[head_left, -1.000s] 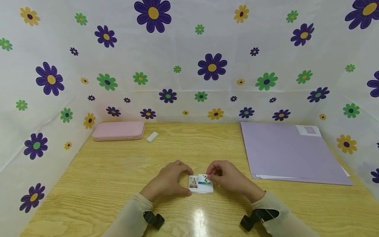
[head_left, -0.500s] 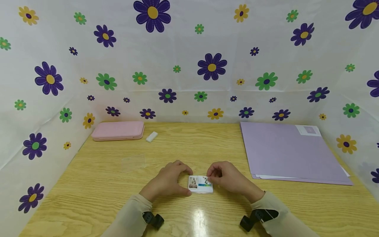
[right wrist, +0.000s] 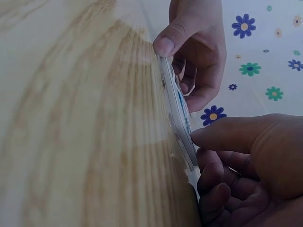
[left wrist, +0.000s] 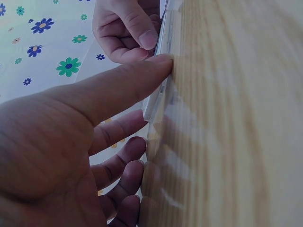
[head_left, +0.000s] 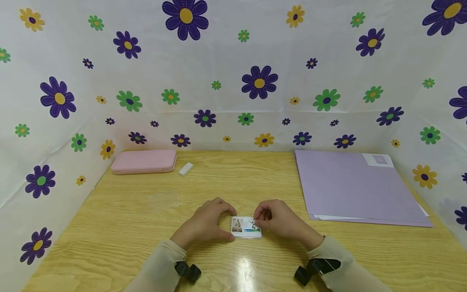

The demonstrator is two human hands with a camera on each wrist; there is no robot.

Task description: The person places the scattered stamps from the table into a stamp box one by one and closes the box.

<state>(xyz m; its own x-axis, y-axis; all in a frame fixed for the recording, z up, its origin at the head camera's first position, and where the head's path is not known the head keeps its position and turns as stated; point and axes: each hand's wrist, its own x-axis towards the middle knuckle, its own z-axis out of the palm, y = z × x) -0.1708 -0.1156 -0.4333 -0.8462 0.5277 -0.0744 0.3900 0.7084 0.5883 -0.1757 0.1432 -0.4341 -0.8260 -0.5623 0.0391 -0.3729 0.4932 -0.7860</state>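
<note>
A small flat white case with clear edges [head_left: 251, 235] lies on the wooden table. On its left half is a brownish stamp with a statue picture [head_left: 236, 224]. A second stamp with a blue-green strip [head_left: 249, 228] lies over the right half. My left hand [head_left: 206, 222] holds the case's left end, thumb at the near edge and forefinger at the far edge. At the right end, my right hand [head_left: 279, 219] pinches the second stamp's upper right corner between thumb and forefinger, covering that corner. In the right wrist view the case [right wrist: 177, 109] appears edge-on, lying low.
A thin clear sheet [head_left: 162, 201] lies left of the hands. Behind it are a pink case [head_left: 144, 161] and a white eraser-like block [head_left: 186, 168]. A large lilac folder [head_left: 357, 188] covers the right side. Flowered cloth [head_left: 226, 61] encloses the table.
The second stamp has come down from overlapping the case's far edge to lie on its right half, with the right hand still at its corner. The left hand has stayed on the case.
</note>
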